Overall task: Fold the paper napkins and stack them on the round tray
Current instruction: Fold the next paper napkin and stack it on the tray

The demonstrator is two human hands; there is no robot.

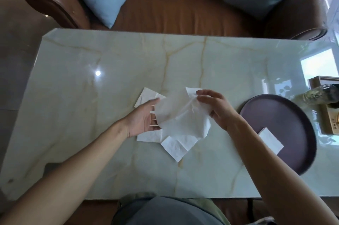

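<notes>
The right hand [216, 109] pinches the upper corner of a thin white napkin [181, 116] between thumb and forefinger, lifted just off the table [91, 78]. The left hand [142, 120] lies palm up with straight, spread fingers slipped under the sheet's left side; it supports the sheet without clamping it. The napkin hangs limp and creased between them, so it looks to be at the unfolding or squaring stage, with no clean fold made yet.

To do this well, the sheet should probably be laid flat first, then one edge brought to meet the opposite edge, corners matched before any crease is pressed. The paper is soft tissue, slightly see-through where it is single, and it wrinkles and drifts easily, so light tension from both hands and a flat palm stroke along the fold would serve better than a hard pinch, which may tear it.

Under the held sheet lies a loose pile [172, 144] of more white napkins, square, overlapping at odd angles; how many I cannot tell, as the hands and sheet cover most of them.

To the right sits the tray [293, 114], round, dark, matte, with a low rim. One folded napkin [271, 141], a neat white rectangle, rests on its near left part, partly hidden by the right forearm. The table is glossy pale marble with tan veins, slippery for paper.
</notes>
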